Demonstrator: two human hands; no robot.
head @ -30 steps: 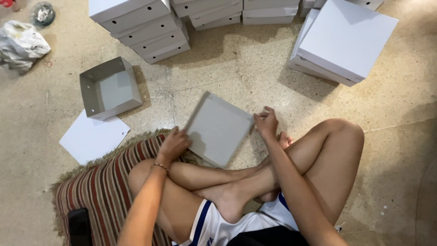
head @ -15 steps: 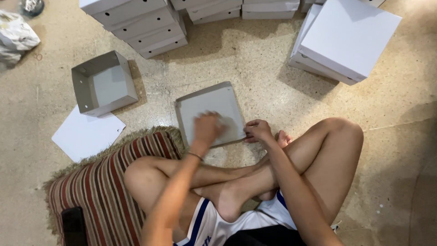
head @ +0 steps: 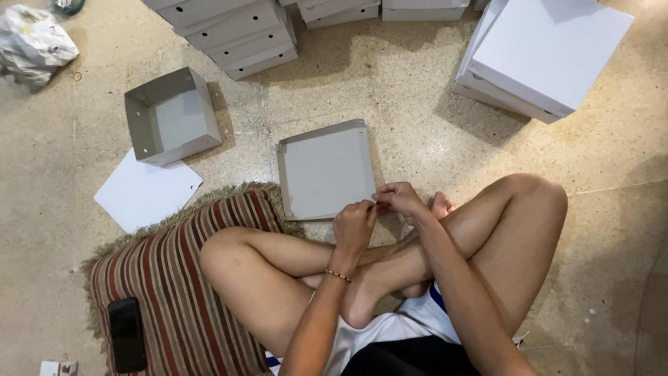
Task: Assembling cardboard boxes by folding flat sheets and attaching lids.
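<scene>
Down by the crossed legs, the left hand (head: 353, 224) and right hand (head: 399, 198) are meeting at the near right corner of a shallow grey box lid (head: 325, 170), fingers curled and pinching its edge. Farther out to the left, an open grey box (head: 169, 115) is sitting beside a white sheet (head: 146, 191), with a striped cushion (head: 167, 278) lying nearer the person.

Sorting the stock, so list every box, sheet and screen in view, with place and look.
Shallow grey lid: flat on floor, both hands at its near corner.
Open grey box: upper left, square.
White box stacks: top edge.
White flat boxes: upper right.
White sheet: left.
Dark phone: on striped cushion.
</scene>
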